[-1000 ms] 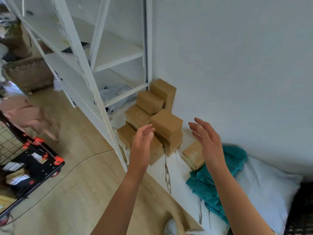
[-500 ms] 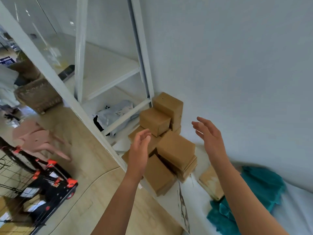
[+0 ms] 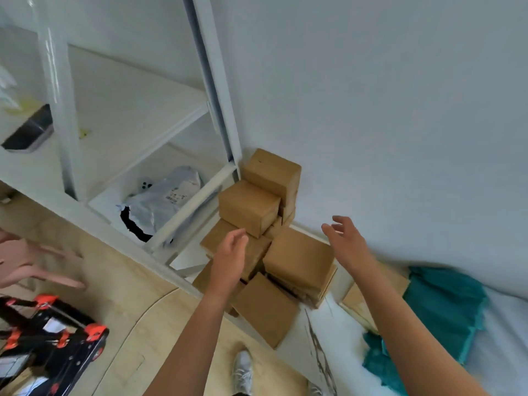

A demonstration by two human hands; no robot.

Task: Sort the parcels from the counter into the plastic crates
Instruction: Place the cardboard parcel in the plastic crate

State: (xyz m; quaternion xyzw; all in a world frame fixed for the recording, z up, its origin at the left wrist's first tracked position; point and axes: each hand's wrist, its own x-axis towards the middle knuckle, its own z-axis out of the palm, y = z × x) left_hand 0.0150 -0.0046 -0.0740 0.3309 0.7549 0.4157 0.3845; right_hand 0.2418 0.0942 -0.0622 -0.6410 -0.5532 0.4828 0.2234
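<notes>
Cardboard boxes (image 3: pixel 258 207) sit piled on the counter (image 3: pixel 340 330) by the wall. The left hand (image 3: pixel 231 251) at nine o'clock and the right hand (image 3: pixel 347 242) at three o'clock of a top box (image 3: pixel 298 257) hover open, holding nothing. The box looks stiff and probably light, so clasp its opposite side faces.

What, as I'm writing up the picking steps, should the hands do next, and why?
Probably bring both in onto the sides of the box between them. The left hand and right hand are open, hold nothing, and flank that box, which tops the near stack with nothing resting on it.
</notes>
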